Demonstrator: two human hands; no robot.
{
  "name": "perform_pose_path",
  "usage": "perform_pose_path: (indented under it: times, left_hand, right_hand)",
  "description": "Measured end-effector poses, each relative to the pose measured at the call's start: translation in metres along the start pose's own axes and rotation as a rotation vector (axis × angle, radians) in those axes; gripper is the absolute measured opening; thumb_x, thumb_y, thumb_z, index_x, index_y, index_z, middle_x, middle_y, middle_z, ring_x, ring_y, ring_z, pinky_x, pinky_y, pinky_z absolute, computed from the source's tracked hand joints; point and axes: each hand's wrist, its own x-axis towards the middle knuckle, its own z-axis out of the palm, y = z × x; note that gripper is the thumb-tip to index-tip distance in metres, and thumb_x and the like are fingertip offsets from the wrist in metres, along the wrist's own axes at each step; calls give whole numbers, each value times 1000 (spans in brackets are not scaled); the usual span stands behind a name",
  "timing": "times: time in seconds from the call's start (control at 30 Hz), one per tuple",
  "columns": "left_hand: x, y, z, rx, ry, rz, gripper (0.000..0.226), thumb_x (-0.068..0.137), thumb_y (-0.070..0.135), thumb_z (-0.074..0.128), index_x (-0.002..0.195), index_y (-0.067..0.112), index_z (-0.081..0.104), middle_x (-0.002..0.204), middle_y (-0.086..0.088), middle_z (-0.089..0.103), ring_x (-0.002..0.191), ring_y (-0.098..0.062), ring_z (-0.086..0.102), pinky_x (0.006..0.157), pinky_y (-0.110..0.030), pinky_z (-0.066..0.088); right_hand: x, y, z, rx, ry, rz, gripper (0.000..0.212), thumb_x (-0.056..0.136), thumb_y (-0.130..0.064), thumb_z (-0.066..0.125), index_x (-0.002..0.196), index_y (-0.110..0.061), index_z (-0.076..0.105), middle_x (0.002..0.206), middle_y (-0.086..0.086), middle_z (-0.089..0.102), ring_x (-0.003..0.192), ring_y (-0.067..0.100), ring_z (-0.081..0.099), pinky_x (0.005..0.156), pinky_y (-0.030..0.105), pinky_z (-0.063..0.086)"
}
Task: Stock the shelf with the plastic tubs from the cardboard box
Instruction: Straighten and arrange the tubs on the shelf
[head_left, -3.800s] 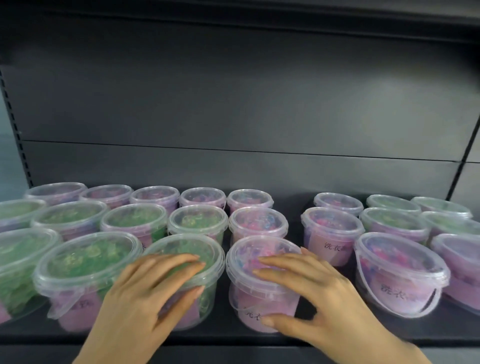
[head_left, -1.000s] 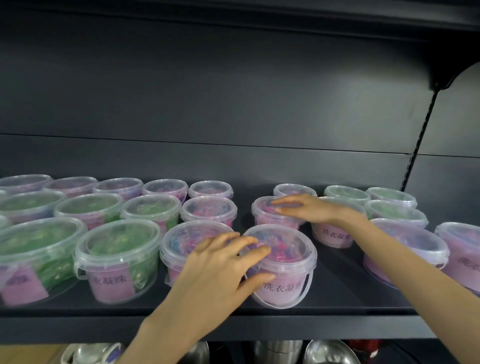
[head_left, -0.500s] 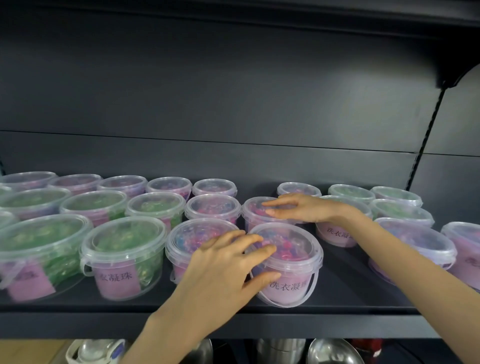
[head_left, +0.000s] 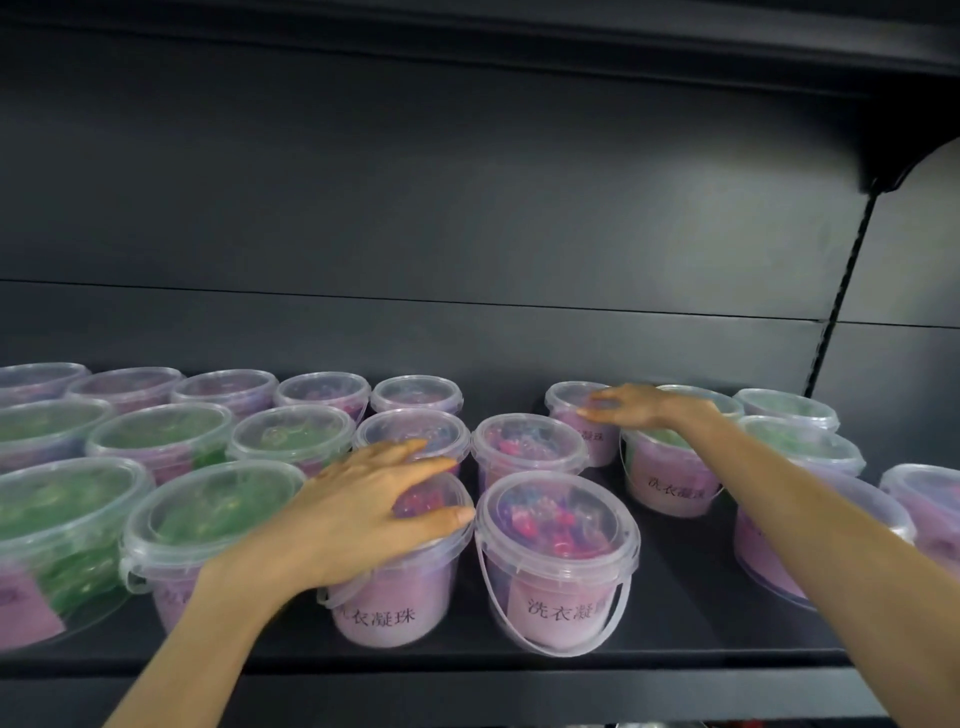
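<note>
Several clear plastic tubs with pink labels stand in rows on the dark shelf (head_left: 675, 613); those at left hold green beads, those in the middle pink and blue ones. My left hand (head_left: 374, 509) lies flat on the lid of a front-row pink tub (head_left: 395, 608), fingers straight. Beside it on the right stands another front-row pink tub (head_left: 558, 561) with its handle hanging down. My right hand (head_left: 631, 408) reaches to the back row and rests on the lid of a back pink tub (head_left: 584, 421), fingers spread. The cardboard box is out of view.
More tubs crowd the right side, green ones (head_left: 795, 436) at the back and pink ones (head_left: 924, 499) in front. A gap in the back row lies left of my right hand. The shelf's back panel and an upright post (head_left: 841, 291) close the space behind.
My left hand has slid from the right front tub to the tub left of it. My right hand has reached further back, from the middle-row tub to a back-row one.
</note>
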Motion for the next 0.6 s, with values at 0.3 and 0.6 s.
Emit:
perform_pose_path:
  times: [0.3, 0.6]
  left_hand:
    - [9, -1, -4, -10, -62, -57, 61, 84, 71, 30, 141, 51, 21, 155, 19, 8, 142, -3, 5, 112, -29, 5]
    - [12, -6, 0, -3, -31, -35, 55, 89, 63, 33, 142, 50, 22, 154, 20, 11, 142, -4, 6, 114, -32, 6]
  right_hand:
    - [13, -15, 8, 192, 37, -128, 67, 76, -64, 58, 134, -32, 48, 148, -4, 36, 136, 19, 33, 113, 33, 25]
    - [30, -50, 14, 355, -25, -210, 49, 80, -48, 66, 124, -30, 59, 137, -2, 49, 126, 16, 44, 108, 29, 32]
